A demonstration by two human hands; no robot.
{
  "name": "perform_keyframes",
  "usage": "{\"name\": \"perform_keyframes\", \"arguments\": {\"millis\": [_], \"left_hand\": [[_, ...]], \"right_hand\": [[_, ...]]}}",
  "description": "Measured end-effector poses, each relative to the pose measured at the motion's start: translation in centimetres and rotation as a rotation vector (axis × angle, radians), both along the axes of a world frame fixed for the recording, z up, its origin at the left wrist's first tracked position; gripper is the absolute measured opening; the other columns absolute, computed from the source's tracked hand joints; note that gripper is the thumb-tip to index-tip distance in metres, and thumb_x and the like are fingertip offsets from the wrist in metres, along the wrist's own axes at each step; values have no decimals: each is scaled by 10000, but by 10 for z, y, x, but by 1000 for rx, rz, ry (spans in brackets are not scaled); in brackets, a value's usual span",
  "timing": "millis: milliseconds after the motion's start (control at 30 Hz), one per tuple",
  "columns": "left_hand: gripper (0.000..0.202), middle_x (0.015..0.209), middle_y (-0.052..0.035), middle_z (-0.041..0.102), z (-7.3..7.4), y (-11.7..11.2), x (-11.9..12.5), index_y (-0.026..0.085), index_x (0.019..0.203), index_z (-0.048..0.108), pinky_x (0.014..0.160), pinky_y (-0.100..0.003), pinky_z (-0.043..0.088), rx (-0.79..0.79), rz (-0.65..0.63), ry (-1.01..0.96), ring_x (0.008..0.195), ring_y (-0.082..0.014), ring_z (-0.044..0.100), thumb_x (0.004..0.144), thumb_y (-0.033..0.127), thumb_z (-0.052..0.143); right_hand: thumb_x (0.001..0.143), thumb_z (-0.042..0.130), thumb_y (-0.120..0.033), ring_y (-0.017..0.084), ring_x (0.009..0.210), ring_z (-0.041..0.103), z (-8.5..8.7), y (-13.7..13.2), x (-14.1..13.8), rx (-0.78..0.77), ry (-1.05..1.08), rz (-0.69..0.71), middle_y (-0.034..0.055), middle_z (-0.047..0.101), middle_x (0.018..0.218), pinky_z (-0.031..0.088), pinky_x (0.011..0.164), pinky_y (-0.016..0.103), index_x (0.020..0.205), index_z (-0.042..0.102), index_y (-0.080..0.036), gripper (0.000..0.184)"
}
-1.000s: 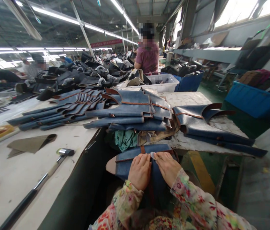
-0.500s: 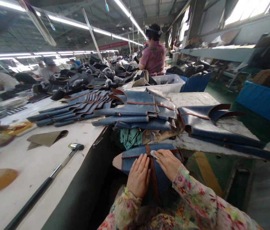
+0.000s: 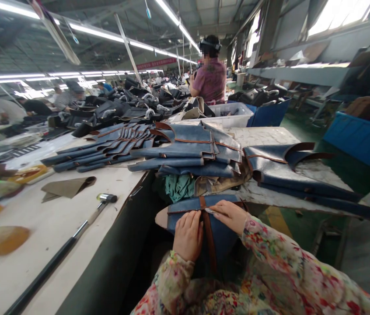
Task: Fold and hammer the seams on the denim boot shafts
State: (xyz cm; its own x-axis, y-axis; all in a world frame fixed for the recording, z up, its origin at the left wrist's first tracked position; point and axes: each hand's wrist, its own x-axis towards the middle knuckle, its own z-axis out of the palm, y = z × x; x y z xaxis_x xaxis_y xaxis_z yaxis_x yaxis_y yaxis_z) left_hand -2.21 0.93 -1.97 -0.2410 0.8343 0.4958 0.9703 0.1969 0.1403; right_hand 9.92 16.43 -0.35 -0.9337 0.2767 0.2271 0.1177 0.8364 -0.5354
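A blue leather piece (image 3: 219,234) with a brown strap (image 3: 208,236) down its middle lies on my lap, below the table edge. My left hand (image 3: 188,236) rests on the piece left of the strap, fingers curled against the strap's edge. My right hand (image 3: 231,215) presses on the piece at the strap's top, holding a small pale tool between its fingertips. Both sleeves are floral.
Stacks of blue leather pieces (image 3: 185,148) cover the tables ahead. A hammer (image 3: 73,236) and a folded tan sheet (image 3: 68,187) lie on the white table (image 3: 50,227) at left. A person in purple (image 3: 209,78) stands beyond; blue bins (image 3: 362,138) sit at right.
My left fingers have curled in beside the strap, and my right hand has slid slightly right along the top. The view has shifted a little to the left.
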Motion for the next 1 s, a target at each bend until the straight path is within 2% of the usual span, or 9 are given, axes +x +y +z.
{"name": "perform_keyframes", "arguments": {"millis": [167,267,467,733,1000], "left_hand": [[190,899,-35,566,16,16,-3,189,906,541,764,-343,429,-115,50,-137,861,-181,490,868,234,360],[171,913,-25,555,17,19,-5,201,939,531,757,-340,416,-159,0,-137,870,-188,473,853,203,383],[238,1120,-36,527,10,12,-8,195,1051,502,751,-343,402,-191,-85,-74,951,-196,461,830,167,419],[269,1184,-27,515,6,11,-10,205,1055,519,790,-365,399,-166,-77,-93,1001,-198,452,802,162,439],[348,1217,-34,501,11,4,-17,237,1157,486,808,-369,414,-160,-75,-145,1022,-206,449,811,218,452]], "right_hand": [[835,433,-188,146,855,527,12,8,-11,66,-110,85,51,579,870,422,803,271,1046,605,-183,272],[820,457,-180,150,847,524,16,8,-14,131,-155,103,45,566,876,421,793,275,1032,611,-197,263],[827,452,-174,160,852,522,16,0,-17,208,-207,48,48,556,911,421,791,288,1033,596,-194,253],[849,405,-145,184,801,514,23,-18,-30,361,-289,-11,53,555,936,447,704,307,1038,570,-187,253],[839,420,-123,198,854,486,27,-20,-43,445,-306,-6,47,549,975,465,604,277,1077,537,-204,278]]}}
